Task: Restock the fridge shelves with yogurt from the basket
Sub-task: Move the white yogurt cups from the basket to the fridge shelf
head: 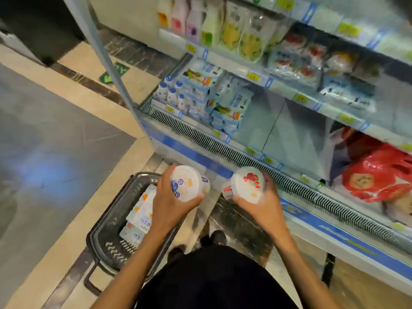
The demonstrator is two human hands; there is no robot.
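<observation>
Chilled fridge (245, 150) is glowing ahead; left hand (169, 204) is gripping one yogurt (188, 182), right hand (265, 204) gripping another (248, 185), both lifted above the basket (107, 241). Next: probably reaching for the bare shelf (296, 139).

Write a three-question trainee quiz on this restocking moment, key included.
1. True or false: the left hand grips the blue-printed cup, and the right hand grips the red-printed cup.
2. Where is the basket? A. On the floor, left of the person's feet. B. On a trolley. C. Hung on an arm.
3. Fill in: on the bottom shelf, the bare stretch lies between the blue-white packs and the ___ bags.

Key: 1 true; 2 A; 3 red.
</observation>
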